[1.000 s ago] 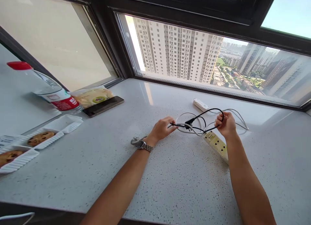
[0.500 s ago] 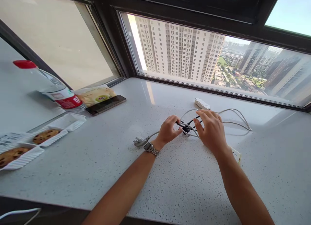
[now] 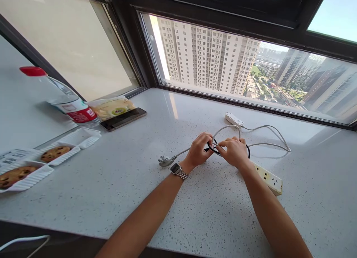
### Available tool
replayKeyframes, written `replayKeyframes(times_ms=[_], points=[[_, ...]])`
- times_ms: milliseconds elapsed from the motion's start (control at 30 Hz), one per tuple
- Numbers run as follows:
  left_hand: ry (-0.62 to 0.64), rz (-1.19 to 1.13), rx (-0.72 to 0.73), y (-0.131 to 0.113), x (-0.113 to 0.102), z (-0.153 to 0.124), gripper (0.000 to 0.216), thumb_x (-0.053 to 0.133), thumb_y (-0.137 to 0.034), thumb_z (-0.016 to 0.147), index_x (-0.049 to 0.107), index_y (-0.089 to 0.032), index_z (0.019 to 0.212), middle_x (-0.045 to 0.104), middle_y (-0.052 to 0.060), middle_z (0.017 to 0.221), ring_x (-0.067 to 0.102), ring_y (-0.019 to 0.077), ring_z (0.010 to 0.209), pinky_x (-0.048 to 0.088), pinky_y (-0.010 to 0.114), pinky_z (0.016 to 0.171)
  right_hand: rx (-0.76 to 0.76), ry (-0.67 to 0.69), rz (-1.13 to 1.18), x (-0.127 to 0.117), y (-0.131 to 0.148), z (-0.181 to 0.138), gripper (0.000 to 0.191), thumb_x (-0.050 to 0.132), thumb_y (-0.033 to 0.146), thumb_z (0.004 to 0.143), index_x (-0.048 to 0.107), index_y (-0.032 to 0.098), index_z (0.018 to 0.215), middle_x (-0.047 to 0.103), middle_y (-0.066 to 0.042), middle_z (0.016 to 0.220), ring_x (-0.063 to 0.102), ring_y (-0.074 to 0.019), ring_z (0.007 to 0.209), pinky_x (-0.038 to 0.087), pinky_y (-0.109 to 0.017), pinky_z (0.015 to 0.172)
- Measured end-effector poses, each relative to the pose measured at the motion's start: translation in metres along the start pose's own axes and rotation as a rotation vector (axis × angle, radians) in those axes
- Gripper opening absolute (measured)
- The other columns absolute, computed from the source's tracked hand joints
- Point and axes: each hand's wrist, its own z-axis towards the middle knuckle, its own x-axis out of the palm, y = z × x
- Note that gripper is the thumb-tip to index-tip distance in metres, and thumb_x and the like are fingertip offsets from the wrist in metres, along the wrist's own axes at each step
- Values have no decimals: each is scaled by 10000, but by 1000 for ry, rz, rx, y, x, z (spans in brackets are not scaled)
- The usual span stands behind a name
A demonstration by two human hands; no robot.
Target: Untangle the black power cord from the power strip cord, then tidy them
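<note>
Black cord (image 3: 247, 151), looped, pinched between both hands at the middle of the counter (image 3: 195, 213), just above the power strip (image 3: 269, 178). Probably light, limp and springy, prone to uncoiling; best held where the loops cross, not by the plug end. Left hand (image 3: 198, 152) closed on the loop from nine o'clock, fingers curled round it. Right hand (image 3: 234, 153) closed on it from three o'clock, thumb and fingertips meeting the left. Watch (image 3: 178, 170) on the left wrist.

White cable (image 3: 262, 133) trailing out at one to two o'clock from the hands, running to a small white box (image 3: 233, 119) at twelve o'clock near the window (image 3: 245, 61). Grey plug (image 3: 165, 161) lying at nine o'clock, just beside the left wrist.

Farther at ten o'clock: phone (image 3: 123, 119), snack packet (image 3: 111, 106), water bottle (image 3: 63, 96). At nine o'clock, trays of cookies (image 3: 52, 154).

Against a second ago: hands then apart, the cord stretched wide between them; now drawn together over a tighter coil. Half a second ago, right hand spread flat over the cords; now clenched.
</note>
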Motion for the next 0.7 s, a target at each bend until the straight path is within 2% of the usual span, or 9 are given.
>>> replayKeyframes(times_ms=[67,167,233,300,433,567,633,700], points=[[-8,70,-16,-3,2,0,98,479,-198,765,384,-222,757,572,53,882,542,190,834,450,322,757,9,-15,0,0,4,1,281,469,344,935,730,258,876,714,-46,888,576,-217,901,284,-345,800],[-70,278,-87,-9,5,0,131,480,-137,746,460,-211,852,609,58,895,563,226,879,395,413,912,107,-52,47,-2,0,3,285,450,306,932,706,218,841,701,-63,786,597,-204,767,315,-312,712],[-107,395,-139,-12,5,0,216,489,-109,742,508,-208,933,635,65,924,571,251,925,303,476,1010,207,-103,127,-3,-11,5,292,437,316,923,688,207,822,686,-66,739,582,-199,690,310,-292,621],[-101,449,-184,-11,4,-1,267,491,-105,753,543,-216,991,648,77,1013,567,273,1003,262,502,1035,295,-189,285,-4,-28,6,310,419,331,908,660,197,767,667,-57,695,553,-186,619,296,-277,556],[-38,433,-285,-1,1,-2,217,490,-178,798,606,-219,976,639,87,1141,571,282,1048,397,434,897,365,-463,751,-1,-64,12,300,475,417,830,612,177,713,601,-23,610,494,-149,530,312,-258,501],[42,436,-396,9,2,-4,253,495,-181,769,639,-215,973,691,73,929,620,255,843,443,373,749,339,-757,1193,-6,-84,16,300,589,475,731,561,179,688,518,25,589,471,-106,523,348,-219,482],[48,462,-427,12,2,-4,272,483,-176,762,651,-215,973,694,69,880,616,254,807,442,370,729,341,-848,1404,-13,-88,15,281,619,449,729,522,187,700,481,55,574,428,-74,466,333,-193,446],[32,497,-420,14,2,-3,298,469,-160,760,655,-210,989,692,80,918,609,262,842,439,370,730,356,-879,1575,-22,-91,13,245,613,394,767,484,192,715,457,75,557,397,-56,423,324,-175,422]])
